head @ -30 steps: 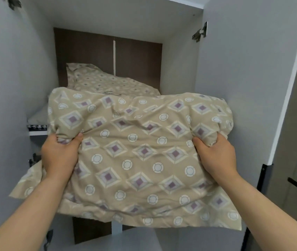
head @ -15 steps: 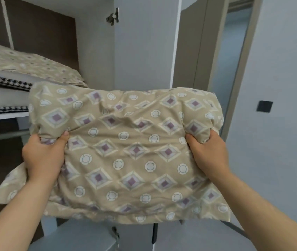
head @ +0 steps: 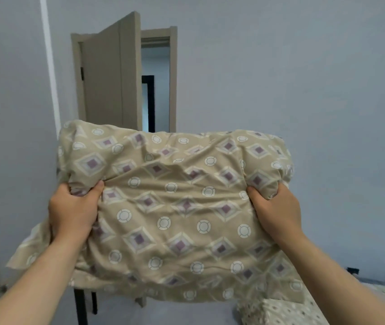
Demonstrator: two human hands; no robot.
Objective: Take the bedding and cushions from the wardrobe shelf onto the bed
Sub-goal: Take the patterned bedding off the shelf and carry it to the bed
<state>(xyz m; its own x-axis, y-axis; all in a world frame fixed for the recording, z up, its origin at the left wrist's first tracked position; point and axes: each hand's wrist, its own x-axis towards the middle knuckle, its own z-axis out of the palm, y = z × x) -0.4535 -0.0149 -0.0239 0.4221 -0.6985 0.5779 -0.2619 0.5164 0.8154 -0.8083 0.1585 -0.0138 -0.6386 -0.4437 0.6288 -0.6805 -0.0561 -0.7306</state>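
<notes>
A beige pillow with purple diamonds and white circles fills the middle of the view, held up in the air in front of me. My left hand grips its left side and my right hand grips its right side, thumbs pressed into the fabric. A loose flap of the cover hangs at the lower left. The corner of the bed, with a dotted beige cover, shows at the lower right, below the pillow. The wardrobe shelf is out of view.
A half-open brown room door stands behind the pillow. The open white wardrobe door is on the left, with hinges on its edge. A plain blue-grey wall fills the right. Black furniture legs show below the pillow.
I have turned right with the pillow, away from the wardrobe. The shelf and its remaining bedding left the view; the room door, wall and bed corner came in. Both hands kept their hold.
</notes>
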